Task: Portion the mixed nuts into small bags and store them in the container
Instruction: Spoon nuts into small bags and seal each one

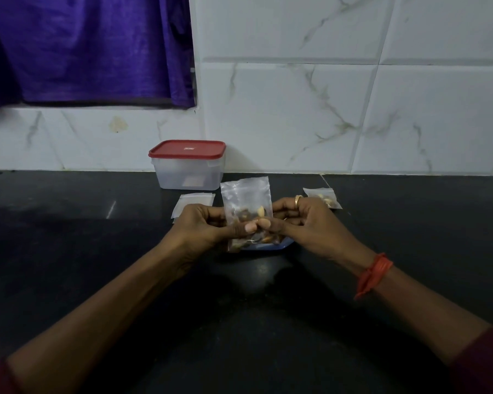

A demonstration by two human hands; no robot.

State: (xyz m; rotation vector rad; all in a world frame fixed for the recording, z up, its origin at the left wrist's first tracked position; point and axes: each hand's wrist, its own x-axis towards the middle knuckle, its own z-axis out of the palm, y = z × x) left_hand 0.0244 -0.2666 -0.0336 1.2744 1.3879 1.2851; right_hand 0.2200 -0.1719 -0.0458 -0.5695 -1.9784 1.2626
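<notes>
**Head view: small bag pinched upright over the dish, nuts settled at its bottom**

Head view, taking the held bag as the middle of the dial. The left hand (208,226) and right hand (299,220) meet at the centre of the dark counter (69,251). Each pinches the lower part of a clear small bag (246,194); the thumbs (250,227) touch in front and the other fingers curl behind. The bag stands upright with its mouth at twelve o'clock, probably so the mixed nuts (252,214) sink to the bottom and stay clear of the seal. At six o'clock, just under the hands, a blue dish (282,245) holds loose nuts, so anything that spills would likely land back in it. A filled bag (322,197) lies flat at three o'clock, set aside near the right hand. Empty bags (194,203) wait at nine o'clock, partly behind the left hand. The container (187,174) sits at ten o'clock against the tiled wall (296,109), its red lid (187,149) on, so no storing looks to have begun.
</notes>
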